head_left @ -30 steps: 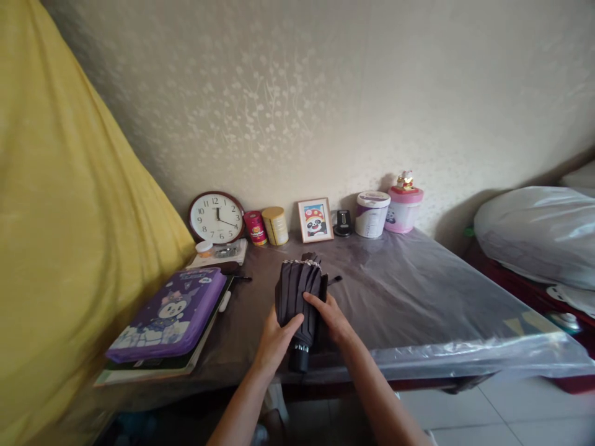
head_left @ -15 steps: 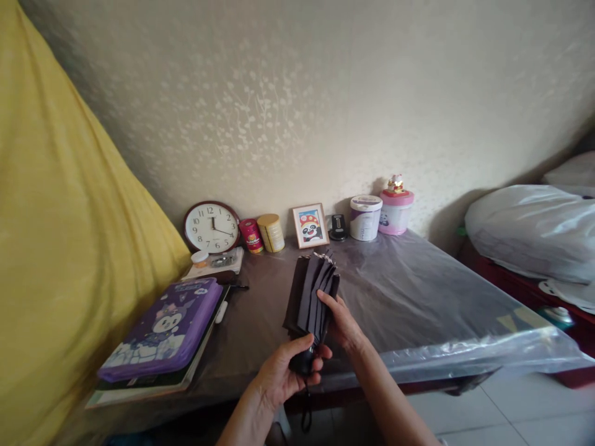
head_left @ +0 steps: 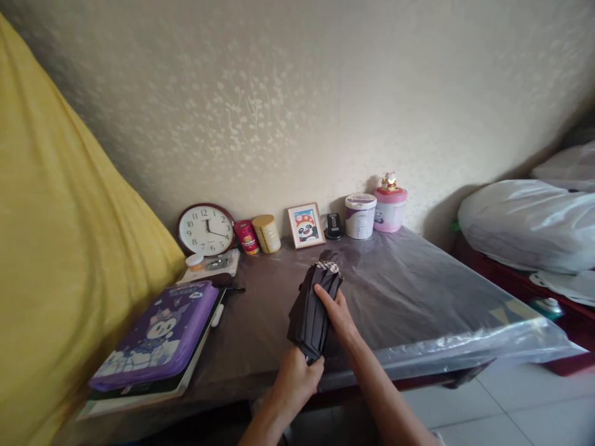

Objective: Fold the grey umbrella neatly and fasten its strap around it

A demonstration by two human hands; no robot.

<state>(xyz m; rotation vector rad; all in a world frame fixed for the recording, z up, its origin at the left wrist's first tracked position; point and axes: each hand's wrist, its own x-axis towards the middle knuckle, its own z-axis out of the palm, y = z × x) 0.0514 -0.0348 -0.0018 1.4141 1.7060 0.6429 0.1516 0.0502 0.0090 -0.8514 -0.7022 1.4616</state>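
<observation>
Umbrella [head_left: 312, 310] folded, dark, tilted over front edge of tabletop [head_left: 409, 291], near middle. Your left hand [head_left: 297, 379] fisted round handle end. Your right hand [head_left: 337, 313] curled over canopy folds, upper part. Purple case [head_left: 158, 334] at left edge, clock [head_left: 205, 228] at back edge.

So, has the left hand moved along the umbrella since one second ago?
Yes. The left hand slid down the umbrella, from the folded cloth to the handle end, toward the near edge of the table.
</observation>
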